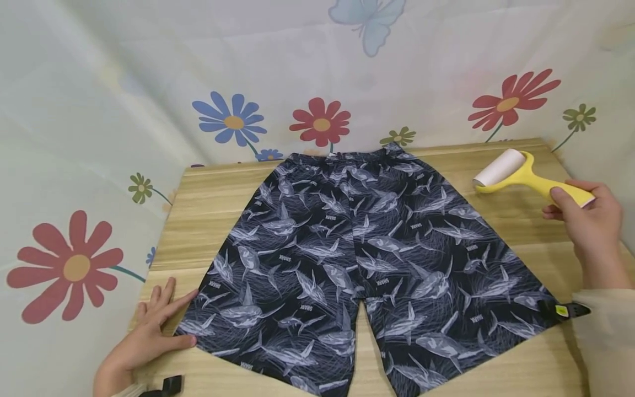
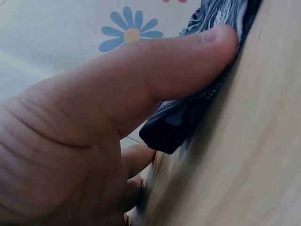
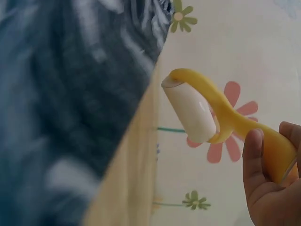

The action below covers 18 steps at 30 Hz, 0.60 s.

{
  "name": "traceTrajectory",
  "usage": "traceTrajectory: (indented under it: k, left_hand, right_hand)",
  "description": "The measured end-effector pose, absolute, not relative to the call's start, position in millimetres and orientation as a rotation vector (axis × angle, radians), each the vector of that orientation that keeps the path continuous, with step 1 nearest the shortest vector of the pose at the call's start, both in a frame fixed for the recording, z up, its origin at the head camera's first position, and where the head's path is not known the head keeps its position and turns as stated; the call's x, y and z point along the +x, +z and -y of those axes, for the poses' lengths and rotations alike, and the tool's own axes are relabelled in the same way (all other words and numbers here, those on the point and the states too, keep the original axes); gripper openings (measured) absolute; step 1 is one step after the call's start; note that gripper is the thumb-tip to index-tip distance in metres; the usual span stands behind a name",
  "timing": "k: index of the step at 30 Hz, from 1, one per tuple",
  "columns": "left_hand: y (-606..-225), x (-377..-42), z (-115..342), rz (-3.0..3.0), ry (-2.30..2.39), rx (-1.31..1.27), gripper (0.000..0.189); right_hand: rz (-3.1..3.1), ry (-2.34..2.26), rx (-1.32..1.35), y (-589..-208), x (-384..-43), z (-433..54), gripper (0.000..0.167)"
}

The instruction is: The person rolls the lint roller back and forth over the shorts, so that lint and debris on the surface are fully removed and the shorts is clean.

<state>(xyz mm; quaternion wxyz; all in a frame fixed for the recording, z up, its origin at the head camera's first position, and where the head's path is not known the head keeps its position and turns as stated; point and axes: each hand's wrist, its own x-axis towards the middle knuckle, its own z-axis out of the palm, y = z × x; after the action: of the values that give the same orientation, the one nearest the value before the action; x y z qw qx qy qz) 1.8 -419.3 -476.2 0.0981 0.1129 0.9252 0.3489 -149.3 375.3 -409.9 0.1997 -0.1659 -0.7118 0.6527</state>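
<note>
A pair of dark shark-print shorts [image 1: 317,248] lies spread flat on the wooden table, waistband toward the back. My left hand [image 1: 154,331] rests at the lower left leg corner, fingers spread and straight. In the left wrist view its thumb [image 2: 188,61] lies over the edge of the shorts [image 2: 174,122]. At the right, my right hand [image 1: 592,220] grips the yellow handle of a lint roller [image 1: 533,179]. The roller's white cylinder points left, beyond the right side of the shorts. The right wrist view shows the lint roller [image 3: 225,113] held beside the fabric [image 3: 70,94].
The wooden table [image 1: 213,204] reaches back to a pale curtain [image 1: 278,66] printed with flowers and a butterfly, which also runs along the left side. A black strap end with a yellow-green tag [image 1: 563,311] overlaps the right leg hem near my right sleeve [image 1: 602,336].
</note>
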Motion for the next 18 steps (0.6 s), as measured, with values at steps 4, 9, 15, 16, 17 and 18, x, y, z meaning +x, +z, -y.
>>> traceTrajectory:
  k: [4,9,15,16,17,18]
  left_hand:
    - [-476,2,420,-2.745,1.030,0.335,0.092]
    - [-476,3,420,-2.744,1.032,0.326,0.091]
    - [-477,2,419,-2.740,1.028,0.324,0.090]
    - [-477,2,419,-2.743,1.027,0.324,0.090]
    - [-476,2,419,-2.745,1.029,0.325,0.090]
    - [-476,3,419,-2.750,1.026,0.324,0.091]
  right_hand:
    - [2.004,1.844,-0.390,-402,-155,-366,0.022]
    - [2.065,1.881,-0.245,-393,-164,-352,0.027]
    - [2.048,1.991,-0.089,-382,-180,-331,0.030]
    - [2.032,2.019,-0.052,-380,-184,-326,0.029]
    - [2.023,2.043,-0.018,-379,-188,-320,0.028]
    - [2.012,2.069,0.016,-378,-191,-314,0.027]
